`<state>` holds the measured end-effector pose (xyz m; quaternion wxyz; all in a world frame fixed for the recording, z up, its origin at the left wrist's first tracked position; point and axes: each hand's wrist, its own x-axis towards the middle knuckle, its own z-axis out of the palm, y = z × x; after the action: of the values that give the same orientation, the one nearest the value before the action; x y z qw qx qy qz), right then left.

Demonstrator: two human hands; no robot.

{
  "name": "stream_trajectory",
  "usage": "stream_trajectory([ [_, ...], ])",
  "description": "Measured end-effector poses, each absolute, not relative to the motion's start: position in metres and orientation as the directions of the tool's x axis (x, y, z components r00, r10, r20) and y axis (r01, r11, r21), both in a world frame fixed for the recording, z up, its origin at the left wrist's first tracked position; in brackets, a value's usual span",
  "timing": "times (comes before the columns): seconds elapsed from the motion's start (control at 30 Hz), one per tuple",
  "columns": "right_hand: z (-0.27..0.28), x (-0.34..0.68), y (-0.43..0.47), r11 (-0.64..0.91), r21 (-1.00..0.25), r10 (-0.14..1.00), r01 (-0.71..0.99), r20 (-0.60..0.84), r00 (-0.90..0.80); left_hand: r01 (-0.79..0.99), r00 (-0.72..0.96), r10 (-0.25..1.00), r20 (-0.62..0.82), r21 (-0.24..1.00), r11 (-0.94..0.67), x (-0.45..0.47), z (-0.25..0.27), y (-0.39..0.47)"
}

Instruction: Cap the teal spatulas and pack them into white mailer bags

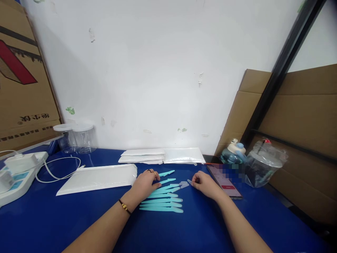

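Note:
Several turquoise eyebrow razors [161, 205] lie in a rough column on the blue table, handles to the left and blade ends to the right. My left hand [145, 182] is curled over the handle ends of the upper ones. A turquoise razor [167, 173] sticks out to the right from its closed fingers; the grip itself is partly hidden. My right hand [204, 183] pinches a small translucent cap [189, 182] between thumb and index finger. Just left of it are translucent caps [183, 184] by the blade end of one razor.
White padded envelopes [100, 177] lie left and at the back [184, 155]. A phone [226, 184] lies beside my right hand. Farther right stand a blue bottle [233, 153] and a bagged cup [264, 163]. Left are clear jars [84, 138], a power strip [26, 175] and a white cable [60, 159].

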<state>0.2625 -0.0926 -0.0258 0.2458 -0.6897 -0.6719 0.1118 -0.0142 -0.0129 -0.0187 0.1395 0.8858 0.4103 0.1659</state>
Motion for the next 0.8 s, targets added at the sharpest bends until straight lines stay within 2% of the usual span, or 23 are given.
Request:
stream_trajectory([
  [0.1, -0.022, 0.259, -0.093, 0.038, -0.548, 0.977, 0.836, 0.197, 0.085, 0.679, 0.623, 0.766, 0.158, 0.375, -0.63, -0.013, -0.019, -0.012],
  [0.2, -0.014, 0.252, -0.095, 0.099, -0.659, 0.968, 0.746, 0.236, 0.08, 0.683, 0.621, 0.766, 0.166, 0.365, -0.633, -0.013, -0.019, -0.013],
  [0.3, -0.008, 0.243, -0.097, 0.155, -0.731, 0.972, 0.664, 0.234, 0.031, 0.672, 0.611, 0.772, 0.175, 0.402, -0.622, -0.013, -0.019, -0.013],
  [0.47, -0.006, 0.232, -0.1, 0.192, -0.735, 0.976, 0.65, 0.215, -0.044, 0.608, 0.597, 0.779, 0.192, 0.525, -0.596, -0.013, -0.022, -0.011],
  [0.8, -0.008, 0.222, -0.098, 0.224, -0.719, 0.971, 0.659, 0.221, -0.089, 0.561, 0.615, 0.763, 0.201, 0.569, -0.601, -0.011, -0.018, -0.016],
])
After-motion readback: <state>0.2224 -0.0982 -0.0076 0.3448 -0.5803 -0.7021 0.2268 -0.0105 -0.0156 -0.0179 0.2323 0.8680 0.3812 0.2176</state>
